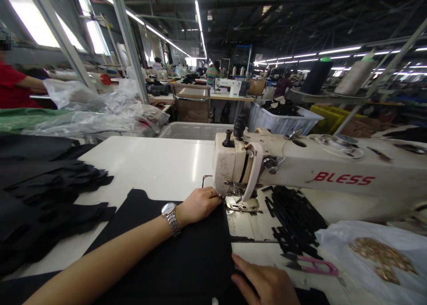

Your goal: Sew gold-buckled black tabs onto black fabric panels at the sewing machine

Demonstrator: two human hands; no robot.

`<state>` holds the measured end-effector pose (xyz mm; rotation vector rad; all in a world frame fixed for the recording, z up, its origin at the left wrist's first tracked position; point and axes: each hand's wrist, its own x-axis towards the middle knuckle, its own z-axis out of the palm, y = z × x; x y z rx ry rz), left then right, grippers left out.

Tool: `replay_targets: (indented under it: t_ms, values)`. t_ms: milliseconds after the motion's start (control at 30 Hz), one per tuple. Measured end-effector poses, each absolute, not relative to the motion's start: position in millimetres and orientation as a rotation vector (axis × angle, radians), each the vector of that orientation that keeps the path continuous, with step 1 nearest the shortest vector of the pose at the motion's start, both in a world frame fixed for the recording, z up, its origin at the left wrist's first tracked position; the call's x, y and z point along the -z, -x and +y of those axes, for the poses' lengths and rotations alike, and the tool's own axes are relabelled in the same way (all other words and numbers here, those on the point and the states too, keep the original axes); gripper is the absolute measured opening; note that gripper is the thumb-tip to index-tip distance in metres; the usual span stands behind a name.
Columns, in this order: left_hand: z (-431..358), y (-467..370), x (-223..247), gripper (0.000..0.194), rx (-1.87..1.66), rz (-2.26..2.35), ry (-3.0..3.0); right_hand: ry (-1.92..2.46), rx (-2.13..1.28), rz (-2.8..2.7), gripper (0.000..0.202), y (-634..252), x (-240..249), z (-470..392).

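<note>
A large black fabric piece (187,256) lies on the white table before a cream sewing machine (300,162) marked BLESS. My left hand (199,203), with a silver watch on the wrist, presses the fabric's far right corner beside the needle area; its fingers are together, and what lies under the fingertips is hidden. Near the bottom, my right hand (263,280) touches the fabric's right edge, thumb and forefinger apart, its lower part cut off by the frame.
Stacked black pieces (43,198) lie at left. Right of the needle are black strips (293,216), pink-handled snips (313,265) and a plastic bag (373,256) with gold-coloured metal parts. Behind stand a white crate (283,120) and thread cones (315,76). A person in red is far left.
</note>
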<state>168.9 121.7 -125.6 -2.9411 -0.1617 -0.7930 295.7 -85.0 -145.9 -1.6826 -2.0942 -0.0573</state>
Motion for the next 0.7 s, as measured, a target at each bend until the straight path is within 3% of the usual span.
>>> replay_targets:
  t_ms: [300,500,700]
  values:
    - [130.3,-132.8,123.7,0.024,0.736,-0.194,3.074,1.77,0.0,-2.022,0.034,-265.6,155.7,-74.6]
    - [135.8,-112.6,118.0,0.028,0.622,-0.158,3.086,1.781,-0.846,-1.651,0.075,-217.5,127.4,-48.2]
    - [140.3,-105.7,100.0,0.026,0.609,-0.181,3.318,1.412,-1.104,-1.182,0.039,-197.8,64.2,-32.4]
